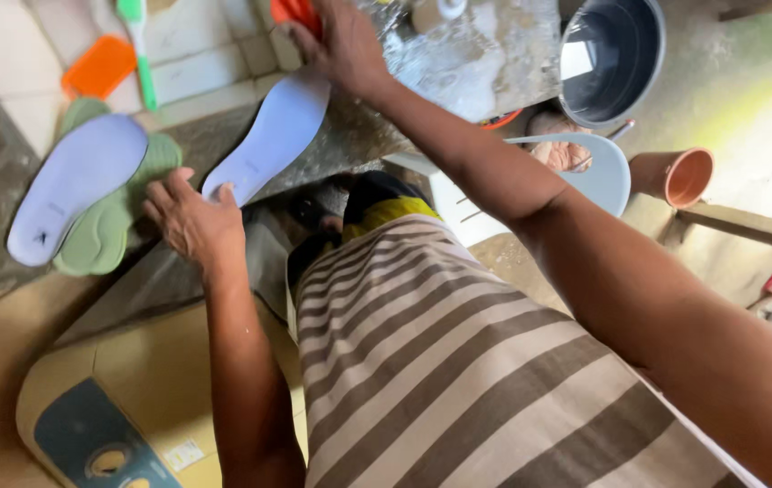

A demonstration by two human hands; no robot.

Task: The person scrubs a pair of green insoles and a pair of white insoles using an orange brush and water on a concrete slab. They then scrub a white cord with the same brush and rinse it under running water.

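My left hand [189, 220] rests with fingers spread on the lower end of a pale lilac shoe insole [273, 136] lying on a wet grey stone slab [458, 63]. My right hand [342, 43] reaches forward over the top end of that insole, fingers against an orange object [291, 11] at the frame's top edge; whether it grips it I cannot tell. To the left lie a second lilac insole [74, 185] on top of green insoles [110, 226].
An orange brush [98, 65] and a green-handled brush [139, 45] lie on white tiles. A dark basin [612, 59], a pale plastic chair [598, 167] and a terracotta pot [679, 174] stand right. A cardboard box [124, 398] sits below my striped garment [440, 361].
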